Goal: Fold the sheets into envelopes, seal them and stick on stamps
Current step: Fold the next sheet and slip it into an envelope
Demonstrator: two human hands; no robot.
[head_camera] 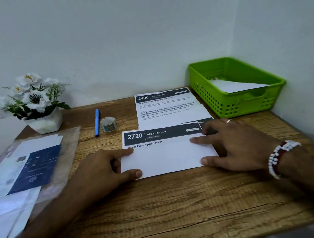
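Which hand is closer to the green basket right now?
Right. The right hand presses the right edge of the folded sheet, just in front of the green basket; the left hand presses its left edge, farther away.

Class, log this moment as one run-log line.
step: folding sheet | left hand: presses sheet | right hand: presses sheet | tape: untouched | basket: holds paper

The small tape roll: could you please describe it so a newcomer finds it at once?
On the wooden desk, look between the flower pot and the printed sheets. The tape roll stands just right of the blue pen, the only round thing there.
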